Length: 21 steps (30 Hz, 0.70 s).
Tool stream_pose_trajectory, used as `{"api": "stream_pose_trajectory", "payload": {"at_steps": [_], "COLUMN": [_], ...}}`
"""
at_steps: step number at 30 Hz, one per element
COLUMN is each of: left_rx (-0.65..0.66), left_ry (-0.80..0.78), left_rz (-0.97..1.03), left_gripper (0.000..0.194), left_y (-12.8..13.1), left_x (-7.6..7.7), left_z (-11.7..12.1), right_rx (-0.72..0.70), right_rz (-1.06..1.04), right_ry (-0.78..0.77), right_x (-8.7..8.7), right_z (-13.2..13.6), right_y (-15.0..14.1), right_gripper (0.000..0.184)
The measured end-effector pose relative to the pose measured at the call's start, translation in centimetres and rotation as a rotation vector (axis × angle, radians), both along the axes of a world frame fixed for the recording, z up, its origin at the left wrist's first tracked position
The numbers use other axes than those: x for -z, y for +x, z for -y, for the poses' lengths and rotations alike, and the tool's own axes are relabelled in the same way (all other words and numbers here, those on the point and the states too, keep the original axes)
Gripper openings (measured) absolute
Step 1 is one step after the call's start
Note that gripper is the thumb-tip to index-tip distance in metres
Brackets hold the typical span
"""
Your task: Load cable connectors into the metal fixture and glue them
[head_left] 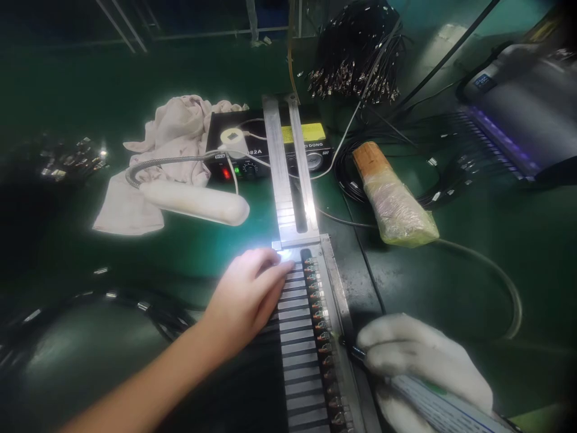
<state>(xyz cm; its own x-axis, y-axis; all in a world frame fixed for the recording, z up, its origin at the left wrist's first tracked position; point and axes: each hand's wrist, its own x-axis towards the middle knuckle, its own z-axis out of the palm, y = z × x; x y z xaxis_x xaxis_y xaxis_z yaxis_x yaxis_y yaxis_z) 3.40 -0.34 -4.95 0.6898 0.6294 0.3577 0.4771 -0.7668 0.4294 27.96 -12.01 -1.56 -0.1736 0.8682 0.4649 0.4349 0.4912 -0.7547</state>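
Observation:
A long metal jig (301, 343) runs away from me, with a row of small connectors with copper-coloured ends (323, 314) along its dark right-hand slot. My bare left hand (252, 288) is closed over the left side of the jig's far end, thumb and fingers on the metal near a bright glare. On the right, my white-gloved right hand (424, 361) wraps around a tube with printed text (433, 391). Its dark nozzle (354, 349) ends in a thin tip beside the connectors, midway along the row; contact cannot be made out.
A white lamp (193, 201) on a flexible neck, cloth (175, 132) and a black control box (252, 162) stand beyond the jig. Right of them lie a plastic-wrapped handle (396, 204), coiled black cables (349, 174) and a purple-lit device (527, 114). More cables (148, 313) lie left.

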Motion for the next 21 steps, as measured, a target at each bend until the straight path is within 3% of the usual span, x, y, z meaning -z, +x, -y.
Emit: {"api": "stream_pose_trajectory", "payload": {"at_steps": [16,21], "left_rx": [0.003,-0.005], "left_ry": [0.002,0.003], "left_rz": [-0.001,0.002], "left_gripper": [0.029,0.028], "left_y": [-0.1,-0.1], "left_x": [0.0,-0.1], "left_z": [0.1,0.1], "right_rx": [0.003,0.018], "right_rz": [0.003,0.038], "right_ry": [0.023,-0.005], "right_x": [-0.1,-0.6], "right_z": [-0.5,0.7], "right_y": [0.1,0.2], "right_gripper": [0.020,0.016]}}
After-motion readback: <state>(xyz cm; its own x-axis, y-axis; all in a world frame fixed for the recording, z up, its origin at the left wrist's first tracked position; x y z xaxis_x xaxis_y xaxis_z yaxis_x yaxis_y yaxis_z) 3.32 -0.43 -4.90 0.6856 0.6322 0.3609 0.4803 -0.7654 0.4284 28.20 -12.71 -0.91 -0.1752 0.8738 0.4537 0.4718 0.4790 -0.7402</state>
